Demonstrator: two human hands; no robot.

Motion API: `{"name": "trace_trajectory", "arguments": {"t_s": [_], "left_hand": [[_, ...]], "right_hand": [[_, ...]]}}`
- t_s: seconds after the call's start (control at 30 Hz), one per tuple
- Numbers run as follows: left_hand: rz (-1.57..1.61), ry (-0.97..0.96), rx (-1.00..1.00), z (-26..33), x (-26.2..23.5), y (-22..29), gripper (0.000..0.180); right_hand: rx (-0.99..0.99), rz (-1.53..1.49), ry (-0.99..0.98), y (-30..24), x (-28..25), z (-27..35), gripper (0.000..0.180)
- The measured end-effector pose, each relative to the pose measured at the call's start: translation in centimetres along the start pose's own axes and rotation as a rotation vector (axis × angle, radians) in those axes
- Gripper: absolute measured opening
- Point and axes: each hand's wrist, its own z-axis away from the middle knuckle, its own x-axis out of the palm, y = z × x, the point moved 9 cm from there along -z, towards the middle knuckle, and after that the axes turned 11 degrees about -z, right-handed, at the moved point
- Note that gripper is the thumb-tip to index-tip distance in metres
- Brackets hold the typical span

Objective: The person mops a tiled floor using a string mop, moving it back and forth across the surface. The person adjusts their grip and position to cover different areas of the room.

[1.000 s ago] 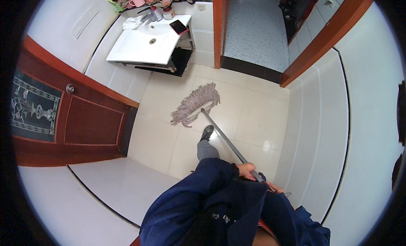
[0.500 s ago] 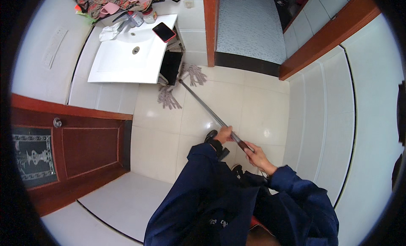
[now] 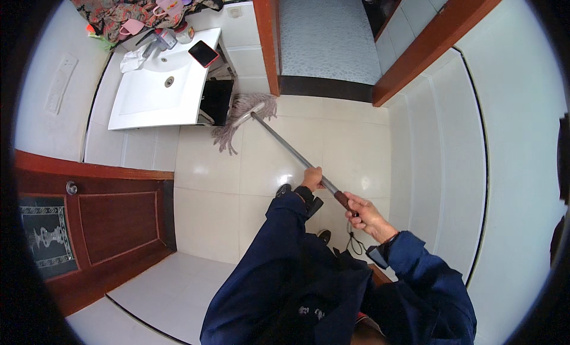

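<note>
A mop (image 3: 286,144) with a grey metal pole slants from my hands toward the far left. Its shaggy grey-brown head (image 3: 258,102) lies on the tiled floor beside the washbasin cabinet. My left hand (image 3: 313,178) is wrapped round the middle of the pole. Nearer to me, my right hand (image 3: 367,216) grips the brown handle end (image 3: 342,199), from which a dark cord loop (image 3: 354,244) hangs. Both arms are in dark blue sleeves.
A white washbasin (image 3: 142,107) carries a phone (image 3: 203,53), a faucet and jars. Under it is a dark cabinet opening (image 3: 217,99). A doorway with a raised dark sill (image 3: 323,88) lies ahead; a red-brown door (image 3: 122,220) stands left. My shoes (image 3: 284,189) are below my hands.
The mop head has come out from the cabinet side, so its pale holder and more strands show. My right hand and the handle end have shifted slightly right. Both hands keep their grip.
</note>
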Motion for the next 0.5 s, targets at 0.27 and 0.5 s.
{"name": "trace_trajectory", "arguments": {"t_s": [0.27, 0.5], "left_hand": [[-0.242, -0.206, -0.096, 8.3, 9.9, -7.9, 0.021], [0.322, -0.430, -0.371, 16.2, 19.4, -14.5, 0.027]], "right_hand": [[0.009, -0.194, -0.040, 8.5, -6.5, 10.4, 0.043], [0.021, -0.048, -0.078, 10.4, -12.4, 26.5, 0.043]]}}
